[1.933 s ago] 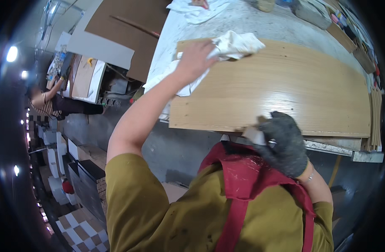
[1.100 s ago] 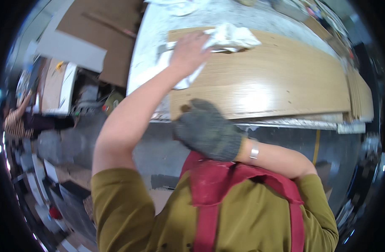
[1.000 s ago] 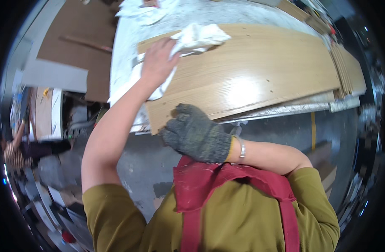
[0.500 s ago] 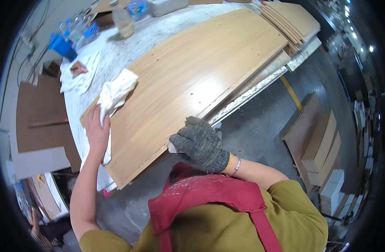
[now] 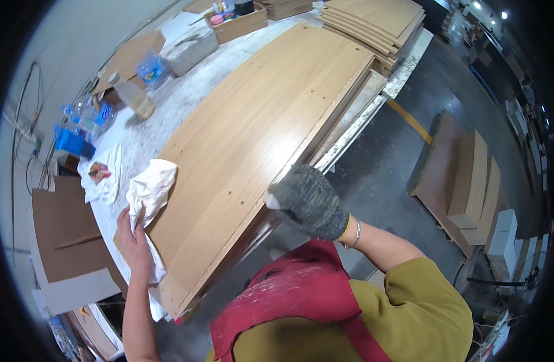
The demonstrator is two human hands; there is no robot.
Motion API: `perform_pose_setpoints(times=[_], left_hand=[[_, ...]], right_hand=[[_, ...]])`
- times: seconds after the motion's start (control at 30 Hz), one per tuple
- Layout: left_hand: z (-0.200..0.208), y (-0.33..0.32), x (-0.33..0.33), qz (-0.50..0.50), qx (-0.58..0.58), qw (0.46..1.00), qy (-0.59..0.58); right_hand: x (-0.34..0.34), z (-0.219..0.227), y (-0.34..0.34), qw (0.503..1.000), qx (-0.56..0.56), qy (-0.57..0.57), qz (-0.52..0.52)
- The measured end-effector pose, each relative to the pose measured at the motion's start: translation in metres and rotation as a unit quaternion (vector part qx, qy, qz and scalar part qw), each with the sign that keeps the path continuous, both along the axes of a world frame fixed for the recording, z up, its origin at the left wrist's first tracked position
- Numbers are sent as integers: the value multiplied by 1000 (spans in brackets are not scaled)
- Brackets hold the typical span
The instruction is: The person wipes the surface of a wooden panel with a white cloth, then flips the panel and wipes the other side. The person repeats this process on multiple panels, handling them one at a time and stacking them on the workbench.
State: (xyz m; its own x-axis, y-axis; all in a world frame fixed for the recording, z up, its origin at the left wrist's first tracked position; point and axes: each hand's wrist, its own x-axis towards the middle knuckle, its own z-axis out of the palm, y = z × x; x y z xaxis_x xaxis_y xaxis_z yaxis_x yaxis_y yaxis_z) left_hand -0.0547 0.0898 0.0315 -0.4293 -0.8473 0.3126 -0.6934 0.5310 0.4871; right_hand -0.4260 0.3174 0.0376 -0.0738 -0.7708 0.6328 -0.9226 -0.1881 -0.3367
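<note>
A long wood-grain panel (image 5: 252, 127) with a curved far edge and small dark holes lies on the worktable. At its left end my bare left hand (image 5: 134, 241) grips a crumpled white cloth (image 5: 153, 184), which spreads over the panel's edge. My right hand (image 5: 310, 202), in a dark grey knit glove, is closed at the panel's near long edge. A small pale bit shows at its thumb side; whether it is a held piece or a bare fingertip I cannot make out.
Bottles (image 5: 132, 96), a blue cup (image 5: 74, 142) and a second white cloth (image 5: 105, 178) sit on the table's left. Behind are a wrapped block (image 5: 192, 49) and an open carton (image 5: 243, 27). Stacked panels (image 5: 373, 27) stand far right; boards (image 5: 470, 181) rest on the floor.
The view has swung, so the table appears turned and more of its far side shows. My right hand has moved along the near edge, away from the panel's left end. My left hand stays at the cloth.
</note>
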Motion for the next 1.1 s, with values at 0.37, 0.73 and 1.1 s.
perform_pose_setpoints(times=[0.37, 0.73, 1.1], left_hand=[[-11, 31, -220, -80, -16, 990, -117], [-20, 30, -212, -73, -1, 980, -187], [-22, 26, -303, -118, 48, 987, -97]], right_hand=[[-149, -12, -5, 996, 28, 25, -78], [-400, -43, -30, 929, -6, -38, -369], [-376, -22, 31, 904, -50, -185, -382]])
